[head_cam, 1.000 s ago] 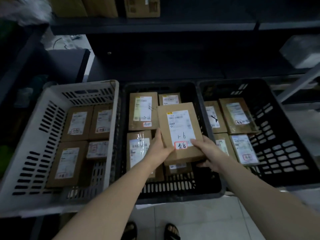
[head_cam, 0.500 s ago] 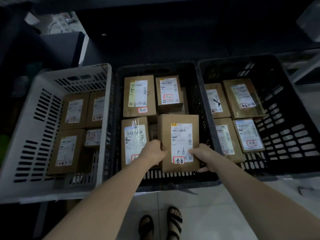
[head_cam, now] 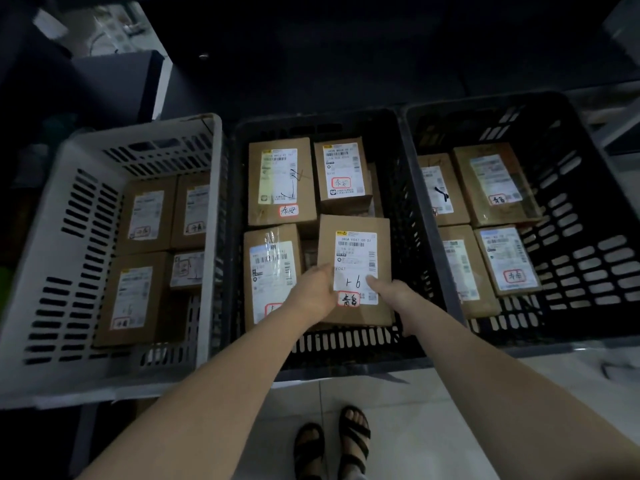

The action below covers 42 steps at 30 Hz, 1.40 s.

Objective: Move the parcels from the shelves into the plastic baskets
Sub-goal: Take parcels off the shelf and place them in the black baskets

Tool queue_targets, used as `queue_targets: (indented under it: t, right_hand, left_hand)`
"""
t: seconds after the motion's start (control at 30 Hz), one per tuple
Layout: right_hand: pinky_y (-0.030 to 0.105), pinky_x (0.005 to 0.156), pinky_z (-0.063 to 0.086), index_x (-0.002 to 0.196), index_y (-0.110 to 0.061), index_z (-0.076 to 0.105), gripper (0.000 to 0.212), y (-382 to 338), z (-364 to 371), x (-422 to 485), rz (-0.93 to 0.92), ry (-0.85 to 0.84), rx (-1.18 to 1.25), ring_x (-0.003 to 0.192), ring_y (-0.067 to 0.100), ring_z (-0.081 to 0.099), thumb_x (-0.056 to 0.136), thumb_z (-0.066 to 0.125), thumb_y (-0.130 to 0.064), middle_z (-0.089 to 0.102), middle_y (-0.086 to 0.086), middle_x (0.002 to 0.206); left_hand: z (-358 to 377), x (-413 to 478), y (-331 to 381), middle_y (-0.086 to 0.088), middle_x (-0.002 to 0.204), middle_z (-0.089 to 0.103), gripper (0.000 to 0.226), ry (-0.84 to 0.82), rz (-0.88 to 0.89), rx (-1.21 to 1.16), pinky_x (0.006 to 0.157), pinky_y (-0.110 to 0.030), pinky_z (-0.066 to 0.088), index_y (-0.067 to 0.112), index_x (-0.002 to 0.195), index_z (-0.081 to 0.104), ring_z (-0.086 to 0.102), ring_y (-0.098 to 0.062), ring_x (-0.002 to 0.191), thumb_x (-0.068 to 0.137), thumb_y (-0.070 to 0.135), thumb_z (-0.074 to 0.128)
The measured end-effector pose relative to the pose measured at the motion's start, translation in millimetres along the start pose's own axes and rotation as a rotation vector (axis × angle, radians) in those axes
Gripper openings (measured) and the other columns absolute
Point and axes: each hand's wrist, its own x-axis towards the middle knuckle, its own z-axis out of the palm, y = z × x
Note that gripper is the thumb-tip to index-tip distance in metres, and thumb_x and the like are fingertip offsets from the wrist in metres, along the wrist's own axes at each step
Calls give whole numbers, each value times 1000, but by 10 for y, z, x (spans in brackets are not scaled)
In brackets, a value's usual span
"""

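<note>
1. Head view: the held parcel (head_cam: 353, 268) is down in the middle black basket (head_cam: 346, 370), front-right part. It appears to lie on top of other boxes, label up.
2. Left hand (head_cam: 311, 292) grips the parcel's near-left edge with the thumb on the label. Right hand (head_cam: 391, 292) grips the near-right corner, thumb also on the label. The fingers of both are hidden under or beside the box.
3. Key relation: the parcel lies straight ahead of both hands with its long axis running away from the person. The hands sit only at the near short end, about equally close.
4. Judgement: placement looks nearly done. The next move is likely letting go and pulling both hands back over the near wall.
5. Neighbours: the taped parcel (head_cam: 273, 271) is just beside it on the left, under the left wrist. The two rear parcels (head_cam: 280, 181) sit behind it.
6. In the way: the basket's near wall, under both forearms, and its right wall, close to the right hand.
7. Around: white basket (head_cam: 79, 237) on the left and right black basket (head_cam: 588, 254), both with parcels inside. Sandalled feet (head_cam: 332, 441) on the tiles below.
</note>
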Motion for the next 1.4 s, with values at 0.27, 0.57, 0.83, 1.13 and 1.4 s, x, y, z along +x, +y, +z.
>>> queue_targets:
  t: [0.27, 0.57, 0.83, 1.13, 1.4]
  right_hand:
    - [38, 90, 34, 141, -35, 39, 57, 169, -21, -70, -112, -126, 358, 113, 21, 52, 89, 60, -48, 59, -2, 126]
    - [52, 94, 51, 133, -37, 50, 52, -250, -572, -670, -405, -68, 556, 110, 24, 61, 84, 68, -41, 67, -1, 118]
    - [38, 80, 48, 133, -32, 44, 61, -264, -1888, -809, -390, 94, 409, 97, 20, 62, 79, 71, -45, 66, -2, 111]
    - [50, 74, 57, 132, -29, 50, 58, -53, -2822, -87, -152, -12, 416, 107, 32, 58, 81, 71, -44, 60, 8, 120]
    - [36, 106, 40, 148, -11, 34, 60, -811, -2187, 872, -466, 151, 81, 128, 28, 49, 94, 60, -13, 51, 8, 140]
  left_hand:
    - [13, 88, 134, -8, 131, 44, 61, 266, -194, -205, 79, -34, 42, 27, 140, 29, 52, -29, 111, 86, 26, 59]
    - [-488, -119, 840, 0, 127, 52, 42, 572, 167, -340, 78, -31, 38, 21, 136, 39, 53, -18, 106, 98, 40, 37]
    - [-3, 76, 1755, -1, 142, 41, 55, 245, 308, -403, 88, -29, 41, 27, 148, 24, 47, -19, 123, 97, 33, 46]
    - [709, 608, 2367, -2, 147, 41, 62, 116, 138, -185, 102, -39, 43, 26, 149, 19, 42, -23, 131, 96, 30, 51]
    - [479, 1142, 1889, -2, 143, 41, 45, 326, 137, 409, 111, -35, 25, 18, 138, 45, 24, -23, 138, 94, 28, 52]
